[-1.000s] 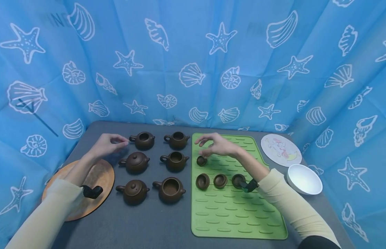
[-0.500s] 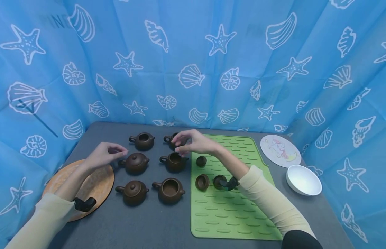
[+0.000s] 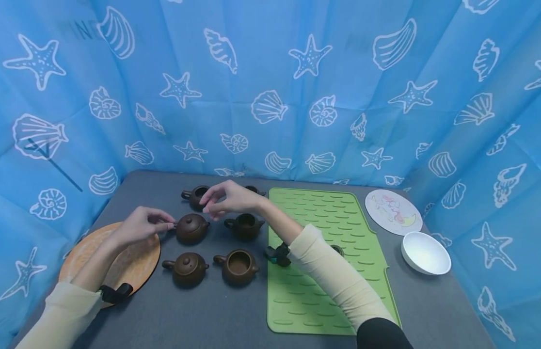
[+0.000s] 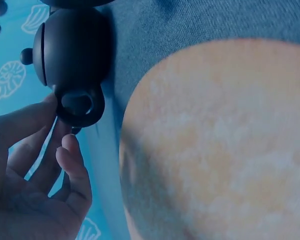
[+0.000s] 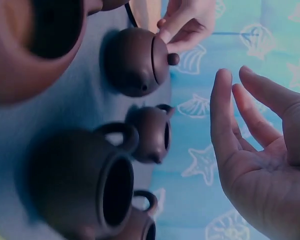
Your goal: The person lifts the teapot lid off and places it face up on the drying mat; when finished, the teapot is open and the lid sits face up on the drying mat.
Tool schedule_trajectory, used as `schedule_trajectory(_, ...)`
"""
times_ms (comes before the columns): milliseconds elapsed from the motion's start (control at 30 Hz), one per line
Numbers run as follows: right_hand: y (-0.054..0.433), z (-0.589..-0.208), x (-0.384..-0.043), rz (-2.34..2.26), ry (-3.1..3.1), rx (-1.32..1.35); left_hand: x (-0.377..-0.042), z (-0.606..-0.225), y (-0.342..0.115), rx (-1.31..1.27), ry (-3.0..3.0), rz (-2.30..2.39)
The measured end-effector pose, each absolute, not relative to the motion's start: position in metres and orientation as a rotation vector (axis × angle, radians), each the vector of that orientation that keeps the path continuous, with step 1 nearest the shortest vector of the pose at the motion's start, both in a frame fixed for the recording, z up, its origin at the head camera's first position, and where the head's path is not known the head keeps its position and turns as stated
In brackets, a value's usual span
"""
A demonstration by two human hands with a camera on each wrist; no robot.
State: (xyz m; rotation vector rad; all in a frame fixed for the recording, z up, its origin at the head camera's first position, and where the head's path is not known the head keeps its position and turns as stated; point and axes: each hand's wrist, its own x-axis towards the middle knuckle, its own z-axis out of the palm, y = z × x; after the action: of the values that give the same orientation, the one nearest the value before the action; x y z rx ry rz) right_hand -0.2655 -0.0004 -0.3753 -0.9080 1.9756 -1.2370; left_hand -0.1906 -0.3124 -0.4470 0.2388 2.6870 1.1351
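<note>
My left hand (image 3: 141, 225) pinches the looped handle of a dark brown lidded teapot (image 3: 192, 231), the middle one in the left column. The left wrist view shows thumb and fingers at the handle (image 4: 97, 107), the lid in place. Above that pot and to its right hovers my right hand (image 3: 231, 198), holding nothing, its fingers loosely bent. Behind is a lidless teapot (image 3: 193, 196), partly covered by the right fingers. A second lidded teapot (image 3: 187, 271) stands in front. The right column has lidless teapots (image 3: 246, 227), the farthest mostly hidden by the right hand.
A green ridged mat (image 3: 314, 305) lies right of the teapots; my right forearm crosses it, hiding most of the small brown lids there. A round wooden board (image 3: 141, 261) sits under the left forearm. At right are a white bowl (image 3: 426, 252) and a decorated round plate (image 3: 393, 212).
My right hand has travelled left from over the mat's lids to above the teapots. My left hand has come forward from the rear teapot to the middle lidded teapot's handle.
</note>
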Motion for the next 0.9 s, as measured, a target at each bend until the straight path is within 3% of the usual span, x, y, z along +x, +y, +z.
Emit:
schedule_trajectory(367,-0.048,-0.399,-0.272,-1.191,1.887,-0.797,-0.186,-0.454,-0.313,0.125,2.680,1.181)
schedule_trajectory(900,-0.062,-0.411,-0.266,-1.127,1.960,-0.778,-0.185,-0.455,-0.313,0.102,2.679,1.177)
